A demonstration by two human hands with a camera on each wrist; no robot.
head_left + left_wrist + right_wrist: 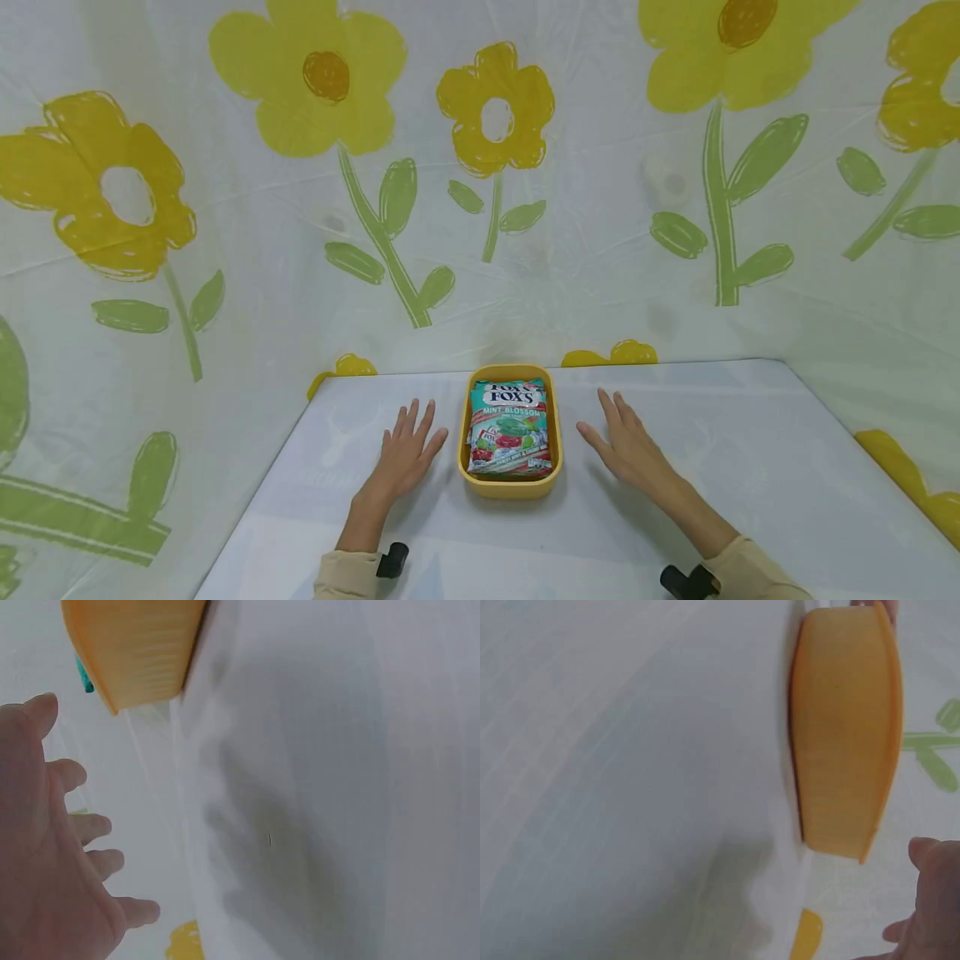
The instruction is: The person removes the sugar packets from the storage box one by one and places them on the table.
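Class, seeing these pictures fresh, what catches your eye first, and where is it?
Big yellow flowers on the white backdrop behind the table would probably strike first. Next comes the yellow container on the table, with FOX'S packets inside. The left hand and right hand are on either side, not touching it.
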